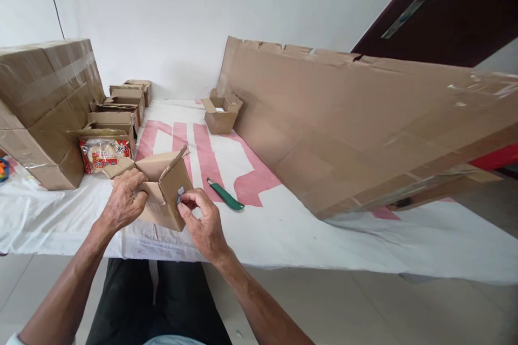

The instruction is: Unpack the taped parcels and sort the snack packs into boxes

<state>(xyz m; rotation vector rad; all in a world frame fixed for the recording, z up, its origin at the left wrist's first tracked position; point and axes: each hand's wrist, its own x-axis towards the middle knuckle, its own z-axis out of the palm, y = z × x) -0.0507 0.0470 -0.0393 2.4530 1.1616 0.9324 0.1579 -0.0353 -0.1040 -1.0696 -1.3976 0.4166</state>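
Note:
Close to the table's front edge stands a small cardboard box (156, 213) with its top flaps up. My left hand (127, 197) grips the box's near rim at the left, fingers curled over the edge. On the box's right side is a small white-and-blue sticker (180, 192). My right hand (204, 221) pinches at this sticker with thumb and forefinger. Just right of the box lies a green-handled cutter (226, 195) on the cloth. Behind my left hand, a red-and-clear snack packet (106, 154) leans against another box.
Several open cardboard boxes (123, 98) line up at the left beside a tall taped carton stack (48, 113). Another open small box (220, 118) stands at the back. A large cardboard sheet (356, 129) leans across the right. White cloth with pink markings (291, 237) covers the table.

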